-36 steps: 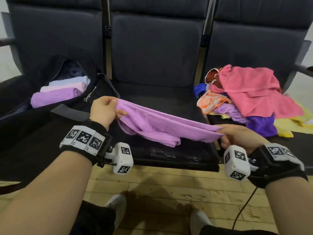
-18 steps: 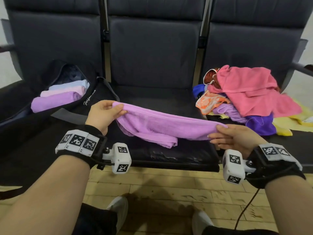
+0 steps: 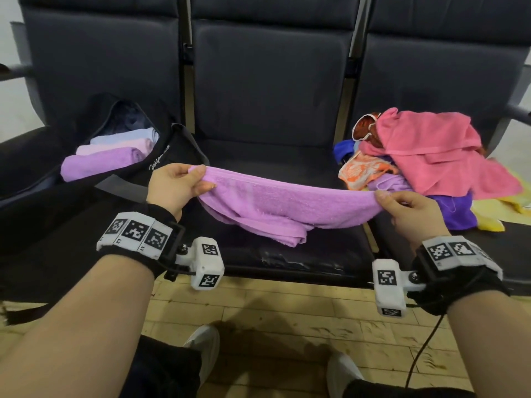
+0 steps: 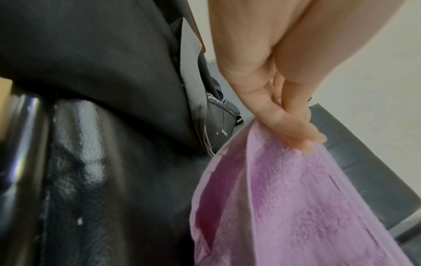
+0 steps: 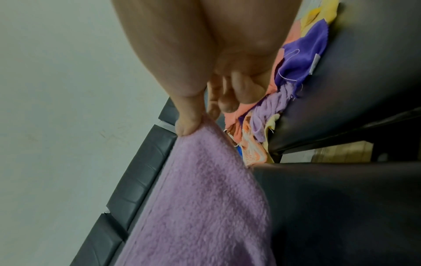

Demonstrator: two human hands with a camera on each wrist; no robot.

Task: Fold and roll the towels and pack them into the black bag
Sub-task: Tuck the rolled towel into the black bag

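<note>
Holding rolled towels [image 3: 100,163]: black bag [image 3: 161,156]

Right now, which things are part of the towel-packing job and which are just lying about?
Job:
- purple towel, pinched by left hand and right hand
- black bag with rolled towels
- towel pile

Lying about:
- seats
- cable

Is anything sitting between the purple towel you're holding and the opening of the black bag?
Nothing visible blocks it. The purple towel hangs between the left hand and right hand, right beside the black bag. Its opening faces up, with three rolled towels already inside.
</note>
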